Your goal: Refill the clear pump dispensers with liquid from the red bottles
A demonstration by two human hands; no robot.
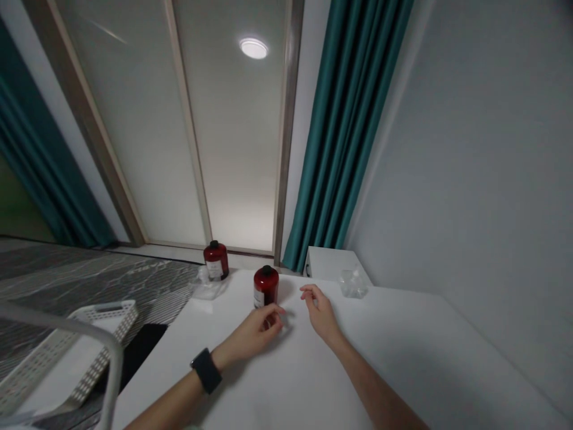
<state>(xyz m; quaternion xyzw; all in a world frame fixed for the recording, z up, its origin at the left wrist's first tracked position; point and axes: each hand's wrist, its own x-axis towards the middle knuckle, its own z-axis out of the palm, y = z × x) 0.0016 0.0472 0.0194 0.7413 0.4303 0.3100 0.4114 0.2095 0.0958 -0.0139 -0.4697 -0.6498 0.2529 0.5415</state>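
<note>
A dark red bottle point(265, 286) with a black cap and a white label stands upright on the white table point(380, 352). My left hand point(257, 332), wearing a black watch point(206, 370), is just in front of this bottle; its fingers curve loosely with a gap to the thumb, and I see nothing held. Whether the hand touches the bottle is unclear. To the right of the bottle, my right hand point(320, 312) hovers with bent fingers apart and nothing in them. Farther left stands a second red bottle point(215, 260) with a similar label.
Crumpled clear plastic point(208, 288) lies beside the far-left bottle, and another clear plastic piece point(353, 283) sits at the right back. A white cabinet point(333, 261) stands behind the table. On the left are a white basket point(76, 352) and a curved pale bar point(114, 358).
</note>
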